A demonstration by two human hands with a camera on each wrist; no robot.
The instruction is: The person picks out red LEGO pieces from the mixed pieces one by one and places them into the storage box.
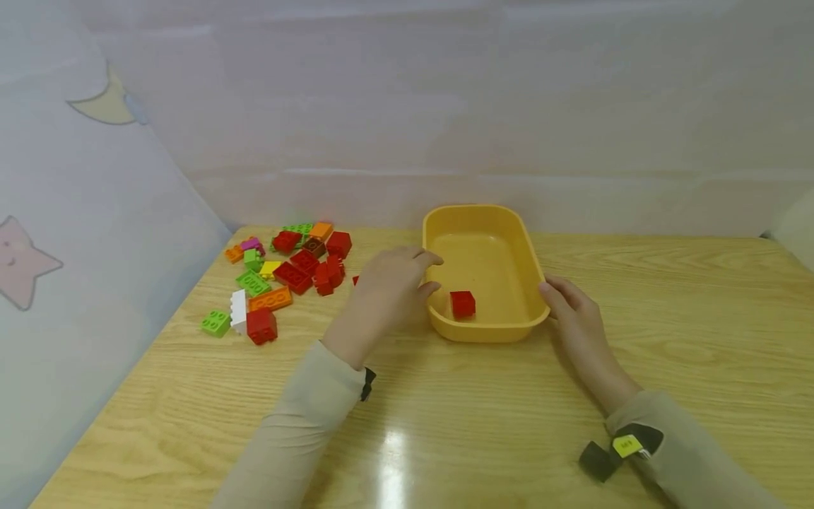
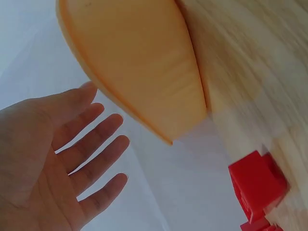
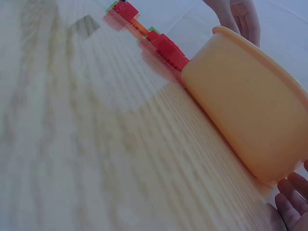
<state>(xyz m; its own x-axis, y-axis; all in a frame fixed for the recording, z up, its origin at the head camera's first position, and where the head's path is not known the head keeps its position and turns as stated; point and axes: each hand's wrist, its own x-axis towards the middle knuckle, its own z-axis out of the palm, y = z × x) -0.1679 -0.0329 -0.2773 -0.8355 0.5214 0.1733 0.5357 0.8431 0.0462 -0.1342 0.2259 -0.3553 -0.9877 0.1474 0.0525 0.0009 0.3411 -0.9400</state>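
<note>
A yellow plastic bin stands on the table, with one red toy brick lying inside near its front left corner. My left hand hovers at the bin's left rim, thumb and fingers spread and reaching over the edge. In the left wrist view those fingers are apart with nothing between them. At the bin's right side, my right hand holds the rim near the front corner, its thumb on top. The right wrist view shows its fingers against the outer wall.
To the left lies a loose spread of toy bricks, among them a white brick, an orange brick and several red bricks. Part of another red brick shows beside my left hand. A pale cloth wall rises behind the table.
</note>
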